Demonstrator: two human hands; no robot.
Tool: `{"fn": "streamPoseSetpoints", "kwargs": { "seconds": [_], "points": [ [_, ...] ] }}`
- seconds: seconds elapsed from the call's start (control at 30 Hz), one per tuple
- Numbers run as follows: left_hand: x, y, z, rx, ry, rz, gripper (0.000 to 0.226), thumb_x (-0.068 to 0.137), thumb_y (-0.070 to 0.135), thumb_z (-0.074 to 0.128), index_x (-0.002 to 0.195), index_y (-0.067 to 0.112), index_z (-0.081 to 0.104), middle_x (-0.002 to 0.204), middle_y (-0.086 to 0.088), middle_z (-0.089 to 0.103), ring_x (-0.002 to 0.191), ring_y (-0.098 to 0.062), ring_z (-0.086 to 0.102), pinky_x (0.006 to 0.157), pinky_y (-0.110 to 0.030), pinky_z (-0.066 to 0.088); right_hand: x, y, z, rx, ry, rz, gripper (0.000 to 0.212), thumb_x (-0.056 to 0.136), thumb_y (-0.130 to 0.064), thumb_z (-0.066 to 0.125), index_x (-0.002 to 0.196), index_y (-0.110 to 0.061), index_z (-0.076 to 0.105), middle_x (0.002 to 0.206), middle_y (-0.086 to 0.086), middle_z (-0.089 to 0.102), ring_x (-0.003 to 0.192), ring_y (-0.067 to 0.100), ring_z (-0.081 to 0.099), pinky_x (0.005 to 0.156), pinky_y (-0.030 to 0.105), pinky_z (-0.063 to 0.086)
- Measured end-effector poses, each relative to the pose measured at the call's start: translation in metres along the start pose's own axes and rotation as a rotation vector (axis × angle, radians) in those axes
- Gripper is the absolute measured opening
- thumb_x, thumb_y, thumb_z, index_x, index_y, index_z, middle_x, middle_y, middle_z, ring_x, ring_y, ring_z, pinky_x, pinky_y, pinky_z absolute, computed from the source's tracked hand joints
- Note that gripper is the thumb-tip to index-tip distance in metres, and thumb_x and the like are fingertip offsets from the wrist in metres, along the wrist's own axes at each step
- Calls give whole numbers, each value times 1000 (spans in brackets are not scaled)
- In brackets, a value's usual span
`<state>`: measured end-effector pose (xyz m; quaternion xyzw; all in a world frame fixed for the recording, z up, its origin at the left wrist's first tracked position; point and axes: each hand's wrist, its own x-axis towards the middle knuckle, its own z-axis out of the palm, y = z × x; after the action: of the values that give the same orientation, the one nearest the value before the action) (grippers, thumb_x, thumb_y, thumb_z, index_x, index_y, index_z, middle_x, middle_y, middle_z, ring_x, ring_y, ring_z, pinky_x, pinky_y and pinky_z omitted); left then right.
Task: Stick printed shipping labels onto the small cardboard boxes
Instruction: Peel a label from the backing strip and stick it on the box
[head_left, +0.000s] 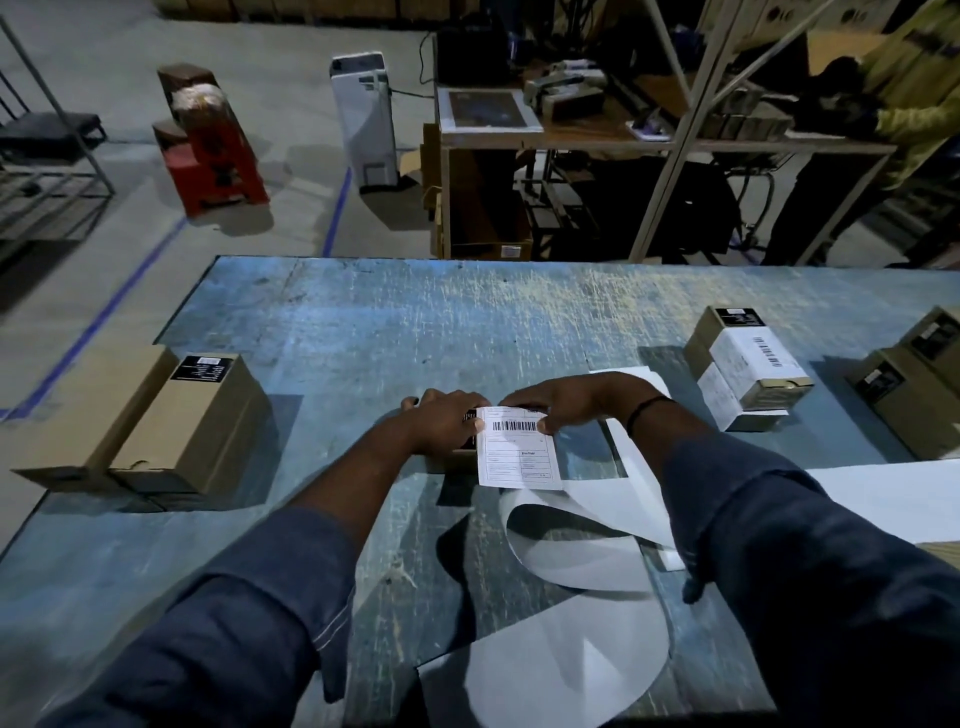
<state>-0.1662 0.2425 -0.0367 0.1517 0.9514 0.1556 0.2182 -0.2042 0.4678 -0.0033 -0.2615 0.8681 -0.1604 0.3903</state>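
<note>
Now the left hand (445, 422) curls over the small box (464, 456) at mid-table (363, 332), its thumb on the label (519, 453)'s left edge. The right hand (565, 402) pinches the right edge. The label's long axis runs away from the person, barcode far, near end overhanging. Bare tabletop lies beyond; other boxes (192, 423) stand well apart.

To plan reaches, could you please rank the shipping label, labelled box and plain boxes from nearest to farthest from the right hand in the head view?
1. shipping label, pinched by the right hand.
2. labelled box, off to its right.
3. plain boxes, far to its left.
</note>
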Motion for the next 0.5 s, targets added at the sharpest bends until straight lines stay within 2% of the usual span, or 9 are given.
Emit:
{"fn": "streamPoseSetpoints", "kwargs": {
  "seconds": [0.1,0.23,0.3,0.37,0.4,0.43,0.5],
  "points": [
    [2,-5,0,0,-13,-18,41,106,49,39,146,42,44,153,-1,44,143,-36,32,112,-57,23,5,-4,-5,-5,-60,4,71,87,17,47,152,-12,39,141,14,57,128,31,53,109,48,43],
    [3,-14,6,9,72,-54,41,100,60,45,137,46,53,145,0,50,138,-36,37,108,-56,25,2,2,-5,-60,21,64,55,93,4,58,145,-15,54,134,4,64,118,23,60,106,39,46],
    [-1,-17,14,-8,188,-65,38,97,62,49,131,47,59,139,4,54,136,-32,40,107,-54,25,-5,15,4,33,176,74,39,93,-6,68,131,-13,67,121,4,73,104,21,68,94,35,53],
    [-7,-18,26,-75,348,-77,34,95,60,54,124,45,63,132,8,54,132,-25,40,108,-49,25,-15,26,18,87,395,81,29,90,-19,77,118,-14,75,108,0,76,88,12,68,77,24,49],
    [-10,-18,31,-125,444,-73,32,94,59,58,121,43,65,129,9,54,129,-23,40,107,-46,27,-20,29,28,106,521,89,29,87,-25,80,114,-16,76,106,-3,76,87,11,68,73,21,47],
    [-13,-18,38,-176,545,-40,30,93,55,61,119,41,66,126,9,55,126,-21,41,106,-44,31,-23,30,40,145,650,99,32,85,-29,82,114,-17,75,106,-6,74,88,11,68,72,20,46],
    [-20,-19,50,-246,686,136,26,95,44,65,119,34,67,124,8,57,123,-20,44,105,-46,41,-30,25,71,261,887,102,36,84,-27,82,118,-20,73,106,-10,70,85,10,67,76,23,48]
  ]
}}
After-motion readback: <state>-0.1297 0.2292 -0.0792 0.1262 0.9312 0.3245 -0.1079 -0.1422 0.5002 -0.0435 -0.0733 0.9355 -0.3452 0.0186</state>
